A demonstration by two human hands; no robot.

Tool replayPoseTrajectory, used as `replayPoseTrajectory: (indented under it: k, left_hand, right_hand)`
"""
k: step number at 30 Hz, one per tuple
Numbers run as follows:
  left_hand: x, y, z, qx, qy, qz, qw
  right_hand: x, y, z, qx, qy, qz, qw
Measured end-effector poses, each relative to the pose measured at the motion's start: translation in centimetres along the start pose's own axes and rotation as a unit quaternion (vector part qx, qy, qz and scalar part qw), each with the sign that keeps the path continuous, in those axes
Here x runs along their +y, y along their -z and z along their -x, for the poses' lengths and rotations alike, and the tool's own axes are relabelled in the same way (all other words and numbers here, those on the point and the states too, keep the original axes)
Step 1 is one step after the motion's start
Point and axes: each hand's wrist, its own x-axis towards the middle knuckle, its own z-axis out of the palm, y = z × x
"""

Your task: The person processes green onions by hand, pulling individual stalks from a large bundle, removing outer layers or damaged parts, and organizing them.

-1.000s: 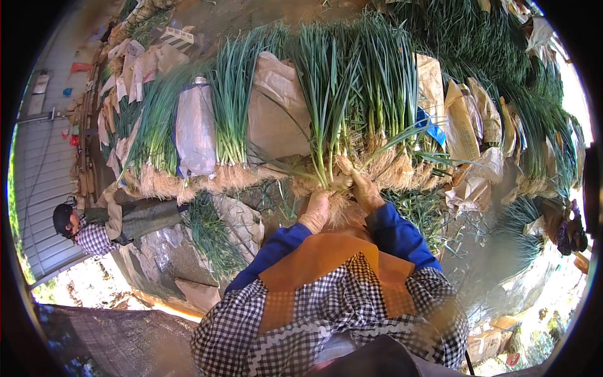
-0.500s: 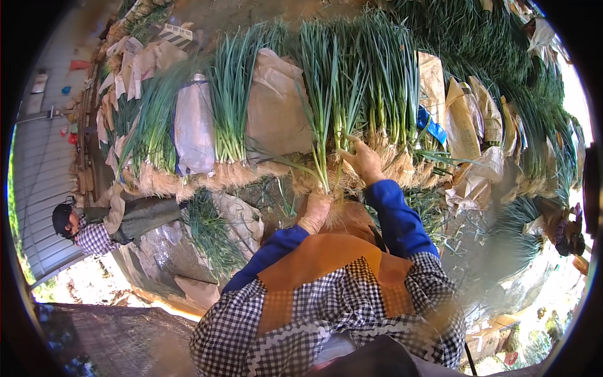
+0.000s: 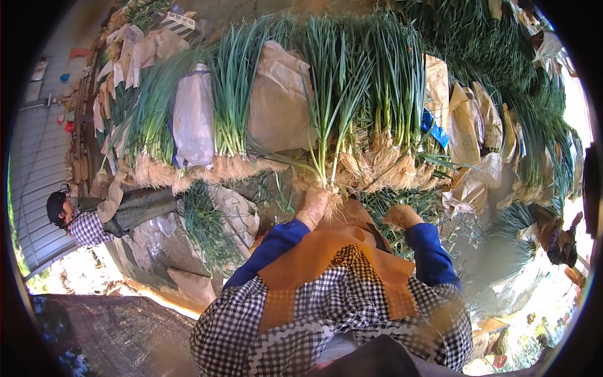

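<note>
My left hand [image 3: 316,205] is closed around the lower ends of a few green onions [image 3: 321,160], just above their pale, bushy roots. Their long green leaves point away from me and spread out at the top. Low on the right, my right hand [image 3: 403,217] is drawn back over a litter of loose green leaves [image 3: 388,202]. Its fingers look curled in, and what they hold, if anything, is hidden. Just beyond my hands lies a row of rooted green onions [image 3: 392,94], their root clumps [image 3: 383,166] facing me.
Beige sacks [image 3: 279,100] and a whitish sack [image 3: 193,119] lie among the onion bunches. A person [image 3: 88,220] in a dark cap is at the far left. More green onions [image 3: 483,44] cover the back right. Leaf trimmings [image 3: 210,223] and a sheet lie at left.
My right hand has come down from the stalks toward me and to the right, and its fingers have curled. My left hand keeps hold of the green onions, nearly in place.
</note>
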Motion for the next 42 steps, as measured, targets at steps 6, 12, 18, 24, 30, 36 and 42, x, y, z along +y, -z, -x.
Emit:
replayPoseTrajectory:
  k: [6,12,18,24,30,36,42]
  left_hand:
    - [1.6,-5.7,2.2,-0.015,-0.001,-0.226,0.974]
    - [3.1,-4.3,1.3,0.107,0.052,0.017,0.993]
    - [4.3,-7.4,2.8,-0.017,0.133,0.114,0.984]
    - [5.5,-8.3,3.9,-0.060,0.196,0.203,0.958]
    - [8.0,-2.8,3.0,-0.152,0.236,0.220,0.934]
    - [10.9,-7.3,4.8,-0.151,0.138,-0.062,0.977]
    - [5.2,-7.6,5.3,-0.041,0.271,0.151,0.950]
  right_hand:
    - [-3.8,1.4,-7.0,0.257,0.172,-0.073,0.948]
    - [-3.2,-1.8,-1.2,0.158,0.295,-0.002,0.942]
    - [-1.5,2.2,-6.2,0.270,0.164,-0.293,0.903]
    - [-5.5,2.3,-11.6,0.302,0.218,-0.229,0.899]
    - [-5.4,1.2,-0.4,0.024,0.119,-0.183,0.976]
    - [-0.9,3.0,-0.7,0.076,0.107,-0.322,0.938]
    - [-8.1,1.6,-2.2,0.120,0.174,-0.298,0.931]
